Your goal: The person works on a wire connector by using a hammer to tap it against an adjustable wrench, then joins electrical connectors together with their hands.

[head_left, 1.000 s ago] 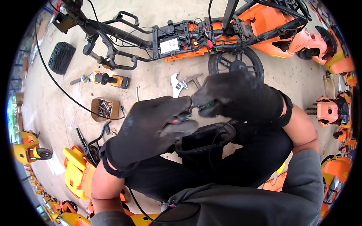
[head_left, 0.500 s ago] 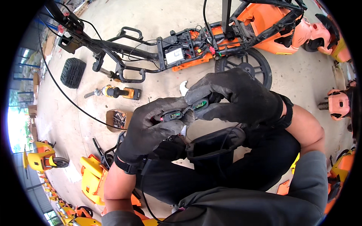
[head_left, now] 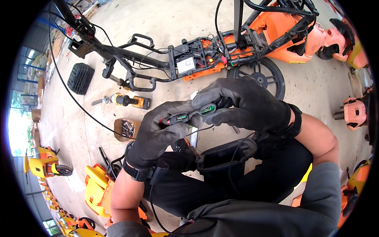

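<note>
Both hands wear dark gloves and meet in front of my knees. My left hand [head_left: 152, 132] pinches a small black oval housing [head_left: 172, 119] with green inside and a bit of red at its left end. Close beside it, my right hand [head_left: 252, 102] grips a second black oval housing [head_left: 201, 111], its open face showing bright green. Whether the two pieces touch is hidden by the fingertips. Below the hands, a black plastic container [head_left: 225, 152] stands between my legs, with a thin black cable across it.
Ahead lies a stripped scooter frame [head_left: 152, 63] with exposed wiring and a wheel [head_left: 260, 77]. A yellow-black power tool [head_left: 126, 100], a black crate-like part [head_left: 81, 79] and a cardboard box of small parts [head_left: 126, 129] rest on the floor. Orange and yellow scooters [head_left: 43, 162] stand around.
The hands keep their hold, with the two housings almost unmoved. The scene has shifted slightly right, and a white piece beyond the right hand is now mostly covered.
</note>
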